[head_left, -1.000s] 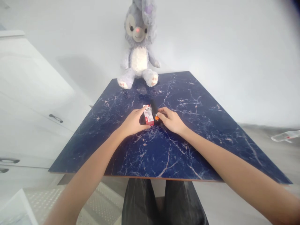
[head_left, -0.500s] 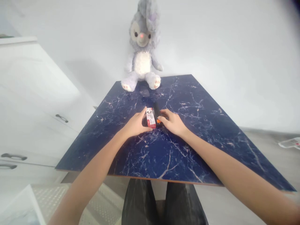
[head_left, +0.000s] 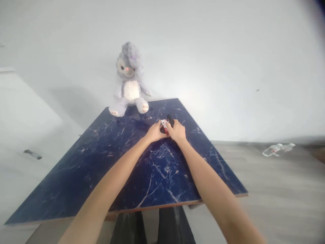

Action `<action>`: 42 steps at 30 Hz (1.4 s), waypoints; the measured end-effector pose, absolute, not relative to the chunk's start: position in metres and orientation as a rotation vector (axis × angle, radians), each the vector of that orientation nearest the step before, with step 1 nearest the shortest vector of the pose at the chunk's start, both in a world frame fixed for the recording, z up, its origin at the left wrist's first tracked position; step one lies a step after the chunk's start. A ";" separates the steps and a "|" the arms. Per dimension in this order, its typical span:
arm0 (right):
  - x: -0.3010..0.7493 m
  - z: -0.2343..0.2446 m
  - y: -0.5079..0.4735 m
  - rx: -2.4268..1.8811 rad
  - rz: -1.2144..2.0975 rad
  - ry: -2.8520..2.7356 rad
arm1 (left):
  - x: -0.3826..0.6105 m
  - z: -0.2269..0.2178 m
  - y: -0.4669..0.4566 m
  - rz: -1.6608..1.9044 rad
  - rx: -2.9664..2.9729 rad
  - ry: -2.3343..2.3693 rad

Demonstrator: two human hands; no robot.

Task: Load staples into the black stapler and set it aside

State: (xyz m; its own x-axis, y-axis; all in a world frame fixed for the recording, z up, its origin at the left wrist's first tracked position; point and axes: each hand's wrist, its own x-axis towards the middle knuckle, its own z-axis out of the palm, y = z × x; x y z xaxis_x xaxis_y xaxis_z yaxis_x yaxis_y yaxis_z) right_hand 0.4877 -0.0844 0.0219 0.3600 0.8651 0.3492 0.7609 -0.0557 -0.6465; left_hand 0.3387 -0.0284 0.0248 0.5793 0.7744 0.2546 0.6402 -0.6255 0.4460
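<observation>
A small red-and-white printed box (head_left: pixel 164 125) stands on the blue marbled table, between my two hands. My left hand (head_left: pixel 155 132) curls round the box's left side, its fingers at the far end and its thumb at the near end. Close against the box's right side is a black object (head_left: pixel 170 120), possibly a stapler; only its rounded far end shows clearly. My right hand (head_left: pixel 178 131) is closed over the rest of it, with the thumb reaching toward the box. What lies under the right palm is hidden.
A grey plush rabbit (head_left: pixel 130 89) sits at the table's (head_left: pixel 162 176) far left edge, against the wall. White cabinets with a dark handle (head_left: pixel 32 154) stand at the left. A clear plastic item (head_left: pixel 276 149) lies on the floor at the right.
The camera view has swung to the right and up. My right hand has closed further over the black object and moved nearer the box. My left hand stays round the box.
</observation>
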 end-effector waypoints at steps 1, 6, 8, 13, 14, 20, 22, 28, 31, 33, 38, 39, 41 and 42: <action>0.500 0.022 -0.082 -1.862 0.133 -1.342 | 0.360 0.025 -0.024 0.621 2.510 1.132; 0.543 0.018 -0.077 -1.836 0.098 -0.860 | 0.432 0.022 -0.017 0.576 2.477 1.051; 0.551 0.015 -0.077 -1.808 0.086 -0.762 | 0.438 0.018 -0.019 0.591 2.454 1.066; 0.555 0.012 -0.081 -1.743 0.023 -0.601 | 0.400 0.004 -0.029 0.756 2.477 1.165; 0.554 0.013 -0.082 -1.733 0.009 -0.579 | 0.387 0.002 -0.030 0.806 2.480 1.184; 0.531 0.019 -0.094 -1.534 -0.333 -0.830 | 0.275 0.002 -0.031 1.147 2.466 1.532; 0.513 0.023 -0.098 -1.455 -0.427 -1.014 | 0.235 0.003 -0.035 1.217 2.414 1.709; 0.444 0.032 -0.115 -1.340 -0.364 -1.560 | 0.175 0.007 -0.060 1.158 2.222 2.014; 0.419 0.032 -0.122 -1.393 -0.191 -1.673 | 0.177 0.010 -0.071 1.031 2.293 1.912; 0.411 0.029 -0.122 -1.434 -0.113 -1.694 | 0.181 0.012 -0.076 0.953 2.351 1.817; 0.417 0.014 -0.108 -1.542 0.000 -1.740 | 0.184 0.014 -0.076 0.850 2.401 1.686; 0.419 0.011 -0.105 -1.581 0.033 -1.759 | 0.184 0.014 -0.075 0.839 2.407 1.673; 0.423 0.005 -0.101 -1.664 0.098 -1.824 | 0.183 0.015 -0.074 0.829 2.412 1.662; 0.424 0.003 -0.100 -1.692 0.117 -1.874 | 0.183 0.015 -0.074 0.828 2.412 1.660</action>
State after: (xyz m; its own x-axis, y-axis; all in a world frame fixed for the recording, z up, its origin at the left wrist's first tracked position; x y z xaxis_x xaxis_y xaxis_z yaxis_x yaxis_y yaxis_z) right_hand 0.4239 -0.0995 0.0032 -0.0029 0.9286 0.3710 0.8753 0.1817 -0.4481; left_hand 0.1830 -0.0736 0.0146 0.2585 0.8896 0.3766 0.8359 -0.4014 0.3744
